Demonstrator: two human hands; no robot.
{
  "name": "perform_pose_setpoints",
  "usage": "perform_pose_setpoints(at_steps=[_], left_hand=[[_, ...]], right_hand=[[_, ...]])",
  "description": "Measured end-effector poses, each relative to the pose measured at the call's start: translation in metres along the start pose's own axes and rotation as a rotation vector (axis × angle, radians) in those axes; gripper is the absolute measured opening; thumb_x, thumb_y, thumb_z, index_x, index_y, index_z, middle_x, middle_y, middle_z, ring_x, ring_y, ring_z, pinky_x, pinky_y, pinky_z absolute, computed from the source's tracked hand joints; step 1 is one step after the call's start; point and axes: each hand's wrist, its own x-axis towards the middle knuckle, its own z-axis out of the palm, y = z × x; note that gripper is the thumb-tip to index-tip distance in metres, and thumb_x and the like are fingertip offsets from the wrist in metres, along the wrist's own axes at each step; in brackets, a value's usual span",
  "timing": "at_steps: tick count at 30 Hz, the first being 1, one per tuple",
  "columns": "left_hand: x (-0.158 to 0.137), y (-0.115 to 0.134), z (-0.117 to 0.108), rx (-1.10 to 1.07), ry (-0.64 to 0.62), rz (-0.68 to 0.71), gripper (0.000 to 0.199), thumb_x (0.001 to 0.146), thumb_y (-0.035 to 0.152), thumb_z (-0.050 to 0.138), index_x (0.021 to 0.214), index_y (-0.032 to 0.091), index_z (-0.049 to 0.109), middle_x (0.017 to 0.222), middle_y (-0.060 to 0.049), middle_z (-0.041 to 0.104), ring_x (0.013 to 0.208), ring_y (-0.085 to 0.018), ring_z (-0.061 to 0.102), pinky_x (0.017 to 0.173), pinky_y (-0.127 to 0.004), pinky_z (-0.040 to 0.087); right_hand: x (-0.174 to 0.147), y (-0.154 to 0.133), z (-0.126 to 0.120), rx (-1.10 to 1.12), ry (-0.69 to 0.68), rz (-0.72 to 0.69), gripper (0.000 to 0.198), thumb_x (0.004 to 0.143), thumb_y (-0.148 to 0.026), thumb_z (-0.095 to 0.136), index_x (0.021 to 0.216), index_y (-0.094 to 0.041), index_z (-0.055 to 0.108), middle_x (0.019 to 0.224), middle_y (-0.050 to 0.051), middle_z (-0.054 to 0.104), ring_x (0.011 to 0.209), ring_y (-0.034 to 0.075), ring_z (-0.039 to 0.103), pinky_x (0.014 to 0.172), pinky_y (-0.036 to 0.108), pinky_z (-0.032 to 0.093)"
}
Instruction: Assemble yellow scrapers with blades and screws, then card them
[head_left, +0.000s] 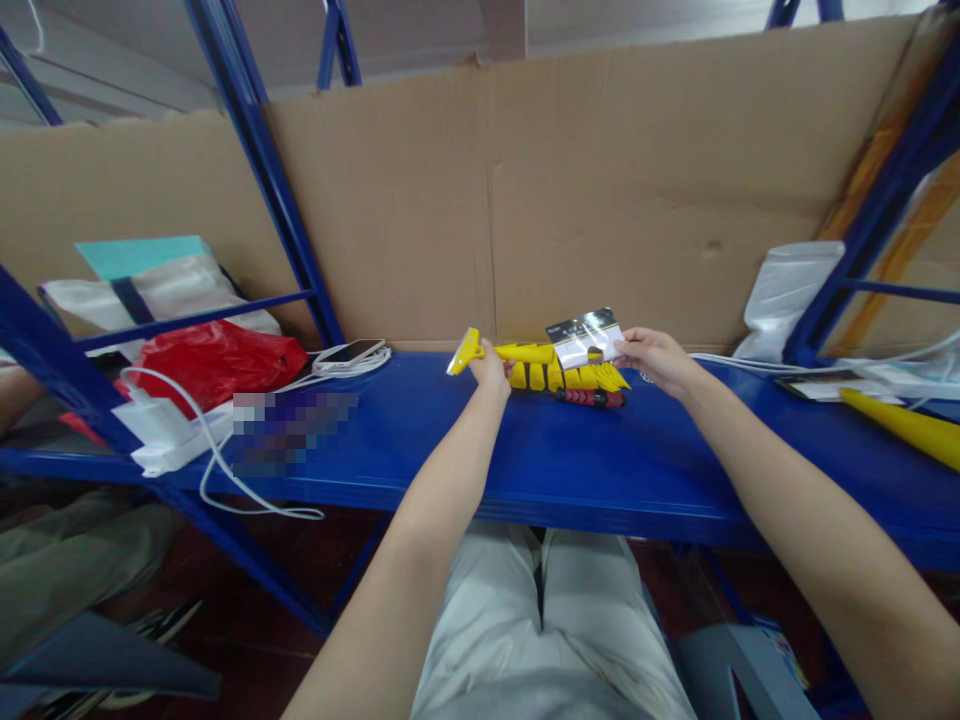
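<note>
My left hand (491,366) is closed around a yellow scraper (466,350), whose wide head points to the left and whose handle runs right. Between its thumb and fingers, my right hand (660,357) grips a black-and-white printed card (586,342). The card overlaps the end of the scraper's handle; whether the two are joined I cannot tell. Just below, a row of several similar yellow pieces (556,379) lies on the blue table (592,465), partly covered by my hand and the card. A red-and-black screwdriver-like handle (591,398) rests in front of them.
Cardboard (600,190) walls off the back. Left are a phone (358,352) on coiled cable, a red bag (225,360) and a power strip (176,450). Right stand a silvery pouch (787,295) and a long yellow object (904,428). Another person's leg (82,550) shows at lower left.
</note>
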Motion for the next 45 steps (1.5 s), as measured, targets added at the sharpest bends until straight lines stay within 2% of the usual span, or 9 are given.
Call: perform_pose_setpoints(at_steps=[5, 16, 19, 23, 29, 37, 39, 42, 45], left_hand=[[-0.006, -0.005, 0.003, -0.013, -0.089, -0.020, 0.022, 0.094, 0.037, 0.044, 0.099, 0.017, 0.052, 0.059, 0.006, 0.048, 0.041, -0.006, 0.053, 0.040, -0.015, 0.030], [-0.003, -0.017, 0.006, 0.125, -0.297, -0.088, 0.026, 0.080, 0.042, 0.065, 0.078, 0.017, 0.059, 0.056, 0.002, 0.056, 0.042, -0.007, 0.053, 0.044, -0.018, 0.039], [-0.005, -0.021, 0.009, 0.168, -0.383, -0.078, 0.016, 0.078, 0.033, 0.067, 0.077, 0.017, 0.062, 0.060, -0.001, 0.063, 0.053, -0.011, 0.061, 0.052, -0.021, 0.046], [-0.011, -0.024, 0.012, 0.259, -0.572, -0.016, 0.007, 0.078, 0.023, 0.061, 0.080, 0.020, 0.066, 0.076, -0.003, 0.072, 0.074, -0.014, 0.067, 0.062, -0.023, 0.049], [-0.017, -0.024, 0.012, 0.362, -0.599, 0.037, 0.013, 0.080, 0.029, 0.057, 0.080, 0.023, 0.068, 0.083, -0.004, 0.073, 0.086, -0.019, 0.067, 0.069, -0.029, 0.049], [-0.026, -0.014, 0.013, 0.124, -0.802, 0.006, 0.048, 0.089, 0.054, 0.039, 0.091, 0.017, 0.069, 0.088, -0.010, 0.073, 0.090, -0.021, 0.066, 0.069, -0.028, 0.051], [-0.027, -0.015, 0.015, 0.091, -0.769, 0.012, 0.041, 0.086, 0.051, 0.048, 0.088, 0.015, 0.068, 0.088, -0.011, 0.072, 0.088, -0.020, 0.067, 0.072, -0.028, 0.052], [-0.026, -0.019, 0.018, 0.150, -0.521, 0.077, 0.017, 0.075, 0.026, 0.069, 0.087, 0.015, 0.064, 0.089, -0.008, 0.070, 0.079, -0.015, 0.067, 0.072, -0.026, 0.052], [-0.024, -0.021, 0.018, 0.190, -0.358, 0.091, 0.030, 0.068, 0.007, 0.069, 0.096, 0.014, 0.061, 0.090, -0.005, 0.069, 0.070, -0.011, 0.066, 0.070, -0.025, 0.053]], right_hand=[[0.000, 0.012, 0.010, -0.024, -0.049, -0.015, 0.020, 0.071, -0.004, 0.069, 0.064, -0.015, 0.054, 0.063, -0.001, 0.065, 0.055, 0.008, 0.060, 0.053, 0.018, 0.050], [-0.001, 0.025, 0.019, -0.035, -0.078, -0.026, 0.017, 0.070, -0.008, 0.071, 0.066, -0.016, 0.057, 0.060, -0.002, 0.066, 0.052, 0.007, 0.061, 0.053, 0.016, 0.050], [-0.001, 0.026, 0.020, -0.039, -0.095, -0.051, 0.016, 0.070, -0.012, 0.071, 0.066, -0.018, 0.056, 0.059, -0.004, 0.066, 0.054, 0.008, 0.061, 0.052, 0.016, 0.050], [0.001, 0.029, 0.019, -0.053, -0.092, -0.075, 0.016, 0.071, -0.013, 0.070, 0.066, -0.018, 0.055, 0.063, -0.002, 0.068, 0.057, 0.008, 0.063, 0.057, 0.018, 0.051], [0.007, 0.030, 0.018, -0.025, -0.009, -0.125, 0.015, 0.072, -0.012, 0.069, 0.067, -0.017, 0.055, 0.063, -0.003, 0.067, 0.055, 0.007, 0.062, 0.059, 0.018, 0.050], [0.007, 0.027, 0.019, 0.024, 0.067, -0.135, 0.018, 0.070, -0.013, 0.070, 0.064, -0.018, 0.053, 0.059, -0.004, 0.065, 0.052, 0.006, 0.060, 0.057, 0.017, 0.050], [0.007, 0.030, 0.019, 0.004, 0.072, -0.133, 0.017, 0.070, -0.012, 0.069, 0.063, -0.018, 0.054, 0.057, -0.004, 0.064, 0.052, 0.006, 0.060, 0.055, 0.016, 0.050], [0.005, 0.034, 0.020, -0.027, 0.035, -0.130, 0.016, 0.070, -0.012, 0.070, 0.062, -0.017, 0.056, 0.058, -0.003, 0.064, 0.055, 0.007, 0.061, 0.055, 0.015, 0.051], [0.004, 0.037, 0.022, -0.049, 0.012, -0.125, 0.016, 0.069, -0.012, 0.070, 0.062, -0.017, 0.057, 0.061, -0.003, 0.065, 0.056, 0.006, 0.060, 0.057, 0.016, 0.052]])
